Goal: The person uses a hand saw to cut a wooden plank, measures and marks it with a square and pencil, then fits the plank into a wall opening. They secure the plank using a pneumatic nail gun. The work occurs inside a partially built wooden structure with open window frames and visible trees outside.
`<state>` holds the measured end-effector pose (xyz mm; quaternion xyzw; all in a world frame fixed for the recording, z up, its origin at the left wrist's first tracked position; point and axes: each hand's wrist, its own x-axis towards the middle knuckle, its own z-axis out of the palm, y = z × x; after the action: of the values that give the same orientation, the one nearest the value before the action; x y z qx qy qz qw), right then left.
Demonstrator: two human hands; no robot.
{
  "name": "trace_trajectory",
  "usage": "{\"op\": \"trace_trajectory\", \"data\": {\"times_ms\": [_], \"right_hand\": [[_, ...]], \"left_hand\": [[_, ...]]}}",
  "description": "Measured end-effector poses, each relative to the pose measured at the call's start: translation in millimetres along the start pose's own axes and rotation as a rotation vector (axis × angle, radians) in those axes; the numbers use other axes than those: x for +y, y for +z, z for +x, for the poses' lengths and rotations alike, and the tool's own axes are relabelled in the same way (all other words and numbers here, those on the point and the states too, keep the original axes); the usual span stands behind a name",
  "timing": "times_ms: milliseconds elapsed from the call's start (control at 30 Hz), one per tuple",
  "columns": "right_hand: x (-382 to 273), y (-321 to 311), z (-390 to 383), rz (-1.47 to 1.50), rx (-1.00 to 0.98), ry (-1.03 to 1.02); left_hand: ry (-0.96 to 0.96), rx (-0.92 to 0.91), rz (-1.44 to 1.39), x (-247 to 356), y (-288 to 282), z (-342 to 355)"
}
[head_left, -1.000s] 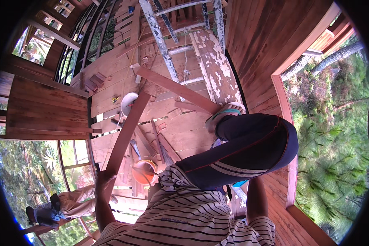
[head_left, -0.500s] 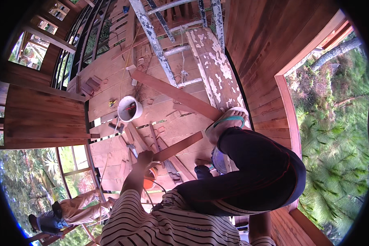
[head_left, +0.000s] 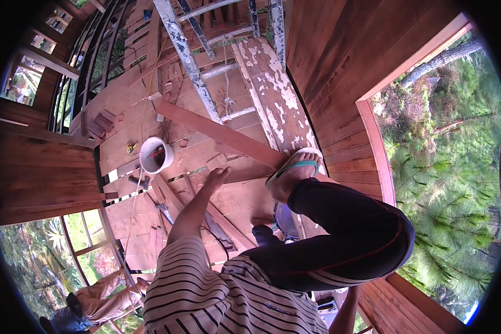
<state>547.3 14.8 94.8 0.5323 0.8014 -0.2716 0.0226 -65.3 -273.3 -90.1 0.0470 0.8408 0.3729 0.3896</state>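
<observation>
My left hand (head_left: 217, 177) is closed on the near end of a short wooden board (head_left: 251, 172), held out over the floor. This board points toward my raised foot in a green-strapped flip-flop (head_left: 299, 166). Under that foot lies the end of a long reddish plank (head_left: 217, 131), resting on a paint-flaked wooden bench board (head_left: 281, 92). My right forearm (head_left: 346, 314) shows at the lower edge, but the hand is hidden behind my bent leg.
A white bucket (head_left: 156, 155) with tools inside stands on the plank floor, near a hammer (head_left: 140, 182) and a hand saw (head_left: 220, 234). A paint-spotted ladder (head_left: 186, 61) rises ahead. Gaps split the floor. Another person (head_left: 97, 300) is at lower left, beside wall openings.
My left hand has moved forward and slightly right, bringing the short board up toward the long plank and my foot. The orange bucket is now covered by my arm. The view has shifted.
</observation>
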Motion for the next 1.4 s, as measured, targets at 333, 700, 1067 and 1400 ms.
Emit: {"op": "trace_trajectory", "data": {"times_ms": [333, 700, 1067, 1400], "right_hand": [[35.1, 12.9, -30.1, 0.128, 0.012, 0.059], [40.2, 73.2, -52.7, -0.182, 0.237, -0.050], [-68.2, 31.1, -4.1, 0.334, 0.497, -0.158], [-287.9, -161.6, 39.9, 0.264, 0.507, -0.861]], "left_hand": [[-0.353, 0.098, -1.170, 184.6, 139.7, 68.0], [-0.374, 0.183, -1.223, 214.1, 152.0, 69.2], [-0.245, 0.274, -1.353, 219.1, 104.1, 20.6], [-0.114, 0.400, -1.348, 215.6, 62.3, -50.0]]}}
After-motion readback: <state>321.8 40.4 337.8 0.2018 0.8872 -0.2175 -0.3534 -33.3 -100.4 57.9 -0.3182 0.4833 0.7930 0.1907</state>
